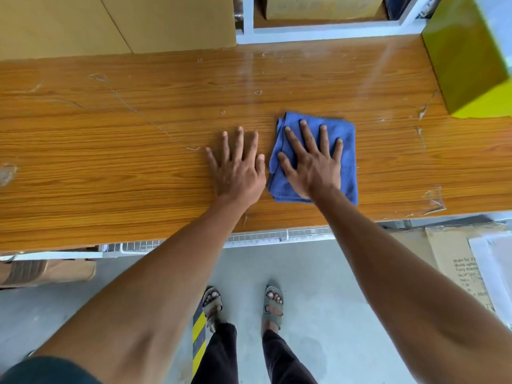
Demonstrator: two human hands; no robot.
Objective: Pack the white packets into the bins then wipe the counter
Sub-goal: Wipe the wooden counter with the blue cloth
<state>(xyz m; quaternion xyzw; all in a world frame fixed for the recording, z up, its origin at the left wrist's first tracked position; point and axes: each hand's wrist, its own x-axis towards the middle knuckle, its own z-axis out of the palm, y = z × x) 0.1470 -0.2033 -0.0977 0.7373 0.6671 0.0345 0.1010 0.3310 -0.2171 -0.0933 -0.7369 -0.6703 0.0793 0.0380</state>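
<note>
A folded blue cloth (pixel 343 134) lies on the wooden counter (pixel 110 162), right of centre. My right hand (pixel 313 162) presses flat on the cloth with fingers spread and straight. Just left of the cloth, my left hand (pixel 238 167) rests flat on the bare wood, fingers straight, its thumb close to the cloth's left edge. No white packets are in view.
A yellow-green bin (pixel 468 59) stands at the counter's far right. Large cardboard boxes (pixel 110 23) line the back left, with a white shelf frame (pixel 318 33) behind. Scraps of clear tape dot the wood. More cardboard (pixel 454 261) lies on the floor at right.
</note>
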